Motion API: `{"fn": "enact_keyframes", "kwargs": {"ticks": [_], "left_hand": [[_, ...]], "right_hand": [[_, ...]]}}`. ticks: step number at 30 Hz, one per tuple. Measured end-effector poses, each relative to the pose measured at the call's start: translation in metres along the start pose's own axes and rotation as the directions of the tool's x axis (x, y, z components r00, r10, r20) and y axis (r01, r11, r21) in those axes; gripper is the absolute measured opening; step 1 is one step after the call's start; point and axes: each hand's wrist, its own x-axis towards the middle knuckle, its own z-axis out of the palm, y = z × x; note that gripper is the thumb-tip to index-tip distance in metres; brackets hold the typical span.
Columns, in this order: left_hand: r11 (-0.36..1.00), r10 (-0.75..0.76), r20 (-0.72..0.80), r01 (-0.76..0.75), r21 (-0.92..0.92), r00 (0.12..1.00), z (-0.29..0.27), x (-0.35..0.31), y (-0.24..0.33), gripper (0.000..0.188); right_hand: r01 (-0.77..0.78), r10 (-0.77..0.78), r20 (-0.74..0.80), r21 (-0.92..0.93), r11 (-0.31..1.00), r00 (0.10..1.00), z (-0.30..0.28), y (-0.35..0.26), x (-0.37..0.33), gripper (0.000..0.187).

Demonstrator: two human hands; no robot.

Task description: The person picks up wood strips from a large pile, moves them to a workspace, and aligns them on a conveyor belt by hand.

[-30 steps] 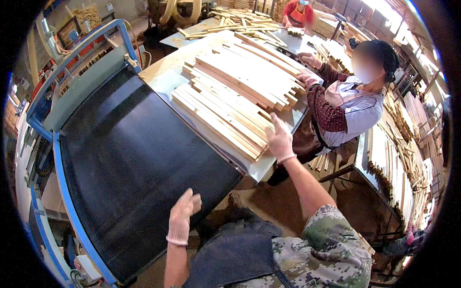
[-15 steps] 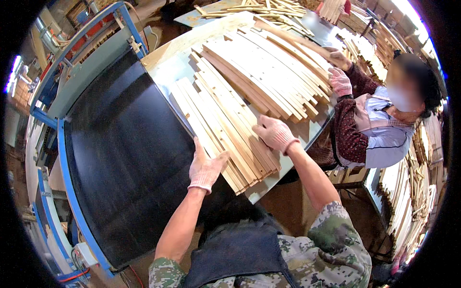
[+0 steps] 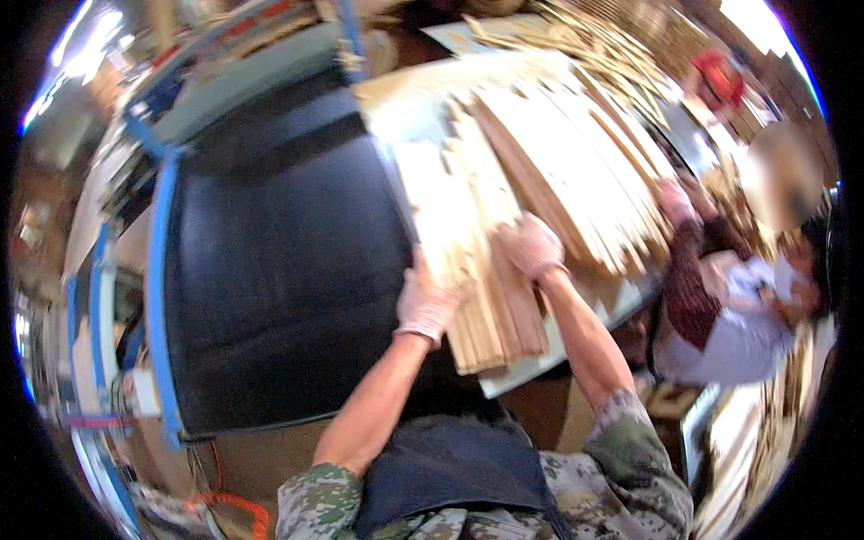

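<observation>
A row of pale wooden strips [image 3: 493,297] lies side by side on the table, with uneven far ends. My left hand [image 3: 430,301], in a pinkish work glove, grips the row's left edge near its close end, thumb over the top. From the other side, my gloved right hand [image 3: 535,249] holds the row with curled fingers, a little farther up. Its fingertips are partly hidden and blurred. Just to the right lies a wider batch of wooden strips [image 3: 576,171], which neither of my hands touches.
Left of the table runs a black conveyor belt [image 3: 288,279] in a blue frame [image 3: 160,306]. At the right, a co-worker's gloved hand [image 3: 675,202] is by the wider batch. More loose strips [image 3: 594,54] are heaped at the back. An orange hose [image 3: 243,506] lies low at left.
The whole view has swung, shifting the scene to the right, with more blur. Both my hands keep their hold on the row of strips. The co-worker leans lower at the right.
</observation>
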Motion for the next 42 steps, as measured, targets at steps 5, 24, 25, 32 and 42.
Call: {"fn": "enact_keyframes", "kwargs": {"ticks": [5,24,25,32,42], "left_hand": [[0.958,-0.132,-0.053,0.141,0.249,0.99,-0.047,-0.029,-0.034,0.112],[0.556,-0.339,-0.556,0.639,0.532,0.759,-0.395,-0.211,-0.293,0.092],[0.552,-0.275,-0.587,0.625,0.552,0.762,-0.402,-0.216,-0.305,0.092],[0.468,-0.011,-0.654,0.582,0.665,0.756,-0.427,-0.245,-0.358,0.088],[0.728,-0.203,-0.698,0.583,0.361,0.686,-0.46,-0.246,-0.324,0.074]], "right_hand": [[0.059,-0.062,0.067,0.048,0.997,0.996,0.027,-0.037,-0.042,0.057],[0.5,-0.602,0.473,0.336,0.798,0.643,0.321,-0.424,-0.24,0.091],[0.52,-0.62,0.453,0.338,0.785,0.641,0.339,-0.439,-0.248,0.094],[0.581,-0.682,0.543,0.38,0.72,0.49,0.387,-0.484,-0.296,0.081],[0.207,-0.67,0.702,0.637,0.742,0.242,0.332,-0.401,-0.25,0.075]]}}
